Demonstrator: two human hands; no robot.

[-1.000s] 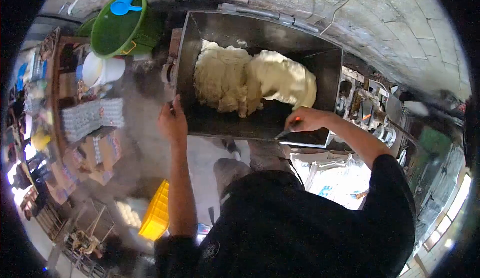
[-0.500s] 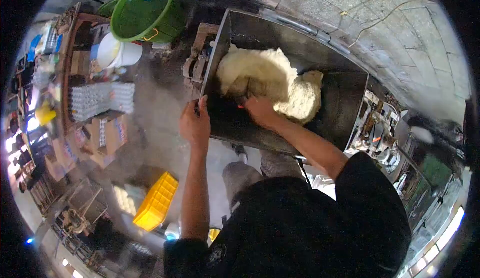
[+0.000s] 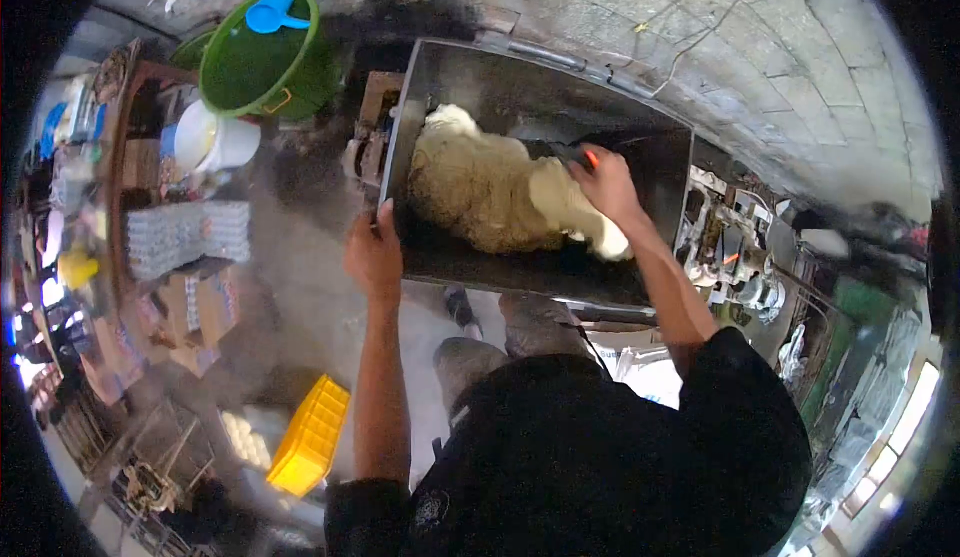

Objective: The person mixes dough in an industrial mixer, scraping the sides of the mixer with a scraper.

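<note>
A large mass of pale dough (image 3: 480, 182) lies in a deep metal trough (image 3: 540, 282) in front of me. My left hand (image 3: 375, 252) is closed over the trough's left rim near its front corner. Over the right part of the dough, my right hand (image 3: 608, 189) is closed around an orange-handled tool (image 3: 592, 159). Only a bit of the handle shows clearly; a dark shape reaching left from it may be the blade, but its kind cannot be made out.
A green tub (image 3: 265, 67) with a blue dipper (image 3: 275, 12) stands at upper left, near a white bucket (image 3: 235, 145). Egg trays (image 3: 190, 237) and cardboard boxes (image 3: 200, 307) are stacked on the left. A yellow crate (image 3: 310, 437) is on the floor. Machinery (image 3: 735, 247) adjoins the trough's right side.
My right hand has moved from the dough's left front to its far right side with the tool. The dough's outline has shifted. My left hand stays on the rim.
</note>
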